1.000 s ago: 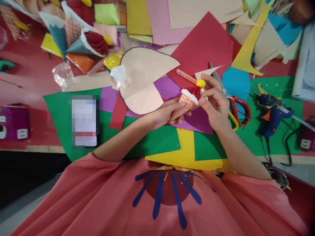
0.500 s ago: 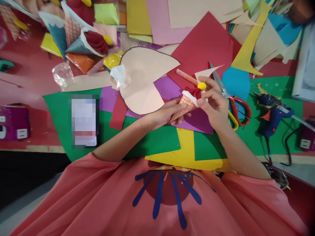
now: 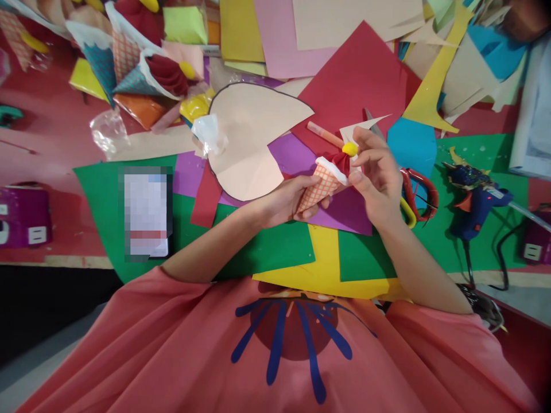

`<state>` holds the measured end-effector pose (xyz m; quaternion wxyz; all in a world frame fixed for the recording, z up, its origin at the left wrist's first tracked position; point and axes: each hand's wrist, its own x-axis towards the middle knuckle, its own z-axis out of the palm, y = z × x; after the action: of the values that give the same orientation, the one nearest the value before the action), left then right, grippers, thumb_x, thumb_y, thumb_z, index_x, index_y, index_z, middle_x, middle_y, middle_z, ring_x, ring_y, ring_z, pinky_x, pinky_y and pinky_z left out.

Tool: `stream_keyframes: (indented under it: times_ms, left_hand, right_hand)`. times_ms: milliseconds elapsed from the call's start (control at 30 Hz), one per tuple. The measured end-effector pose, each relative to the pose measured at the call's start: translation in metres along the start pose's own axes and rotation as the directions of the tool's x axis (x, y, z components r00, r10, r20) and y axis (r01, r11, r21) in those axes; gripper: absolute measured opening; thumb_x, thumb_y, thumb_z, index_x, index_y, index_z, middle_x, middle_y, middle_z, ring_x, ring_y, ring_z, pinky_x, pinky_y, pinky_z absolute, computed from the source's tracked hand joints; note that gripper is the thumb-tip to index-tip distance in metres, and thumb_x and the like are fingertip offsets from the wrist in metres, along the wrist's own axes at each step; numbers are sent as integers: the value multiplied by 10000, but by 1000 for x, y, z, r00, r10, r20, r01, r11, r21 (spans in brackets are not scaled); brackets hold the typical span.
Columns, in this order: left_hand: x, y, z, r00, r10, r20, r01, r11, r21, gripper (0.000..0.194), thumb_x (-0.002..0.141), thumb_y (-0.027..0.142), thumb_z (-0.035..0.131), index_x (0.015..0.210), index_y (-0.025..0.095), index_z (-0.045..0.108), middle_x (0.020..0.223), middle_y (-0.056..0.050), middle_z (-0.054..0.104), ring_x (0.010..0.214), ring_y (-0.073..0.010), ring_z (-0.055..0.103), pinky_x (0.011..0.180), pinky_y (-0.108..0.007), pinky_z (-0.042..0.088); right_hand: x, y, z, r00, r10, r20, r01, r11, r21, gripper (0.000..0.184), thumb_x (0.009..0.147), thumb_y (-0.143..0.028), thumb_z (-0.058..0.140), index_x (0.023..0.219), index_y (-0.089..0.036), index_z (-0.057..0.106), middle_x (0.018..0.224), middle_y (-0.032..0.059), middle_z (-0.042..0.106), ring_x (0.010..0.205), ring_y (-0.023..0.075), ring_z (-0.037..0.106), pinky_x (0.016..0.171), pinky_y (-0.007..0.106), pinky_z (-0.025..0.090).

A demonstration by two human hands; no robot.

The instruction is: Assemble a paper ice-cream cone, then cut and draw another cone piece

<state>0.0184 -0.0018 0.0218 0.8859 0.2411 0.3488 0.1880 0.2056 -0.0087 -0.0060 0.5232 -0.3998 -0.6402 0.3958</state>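
Near the middle of the frame, the left hand [image 3: 297,198] is wrapped around a checked cone [image 3: 321,186], thumb above and fingers beneath, a grip that seems meant to steady the narrow end while leaving the mouth free. The cone tilts, its white rim and red filling [image 3: 341,162] toward the upper right, probably so the right hand [image 3: 376,172] can get at them. That hand's thumb sits at the rim with the fingers curled around the yellow ball [image 3: 349,149]; whether they pinch or merely touch, I cannot tell. Scissors [image 3: 424,195] lie just beside the right hand, partly hidden behind it, and a glue gun [image 3: 477,212] rests farther right, both apparently kept within easy reach. Left of the cone, a dark-outlined cream cutout [image 3: 247,137] lies flat; similar cones [image 3: 163,74] cluster at upper left, perhaps set aside from the working area.
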Motion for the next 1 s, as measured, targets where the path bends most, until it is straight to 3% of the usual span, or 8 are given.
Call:
stream_keyframes:
  times_ms: [100,267,500,700,833,1000]
  left_hand:
    - [0,-1,0,1000,2,3,-2,1000,15,281,949,291,366,851,112,560,663,-5,584,364,-34,430,323,-154,251]
    - [0,0,0,1000,6,-6,-6,1000,25,303,958,265,322,849,111,559,659,-7,582,358,-34,426,327,-156,243]
    - [0,-3,0,999,24,-33,-20,995,94,285,948,309,376,866,111,564,680,-15,593,377,-38,438,337,-163,252]
    - [-1,-4,0,994,111,-10,-110,989,100,241,888,365,535,894,125,552,681,-2,603,367,-29,412,336,-163,213]
    - [1,-5,-2,997,72,20,-73,997,29,281,903,407,510,943,133,560,704,1,624,424,-54,491,375,-169,311]
    - [2,-10,-6,999,52,10,-52,999,8,349,862,459,594,944,120,582,789,-28,660,608,-90,609,560,-193,466]
  right_hand:
    - [0,2,1,999,29,16,-29,1000,-3,117,835,-361,637,947,-332,617,1261,-15,590,1333,223,474,1168,499,340]
    - [0,10,2,999,47,4,-47,999,25,224,825,-468,620,1010,-347,585,1329,-10,562,1337,224,477,1138,498,388]
    - [-3,17,7,998,60,-15,-58,991,119,329,783,-438,691,1052,-376,512,1394,-34,509,1332,222,489,1113,500,407]
    - [-1,7,3,998,4,-70,-1,999,47,104,866,-388,594,956,-344,621,1220,-19,612,1272,215,533,1116,477,403]
    - [-1,-1,-2,1000,3,-31,-6,995,-99,101,880,-362,577,869,-329,672,1178,-31,633,1296,221,508,1126,480,393]
    - [0,-5,-1,1000,15,13,-14,992,-128,109,868,-385,591,827,-312,662,1277,-48,602,1298,240,505,1133,518,383]
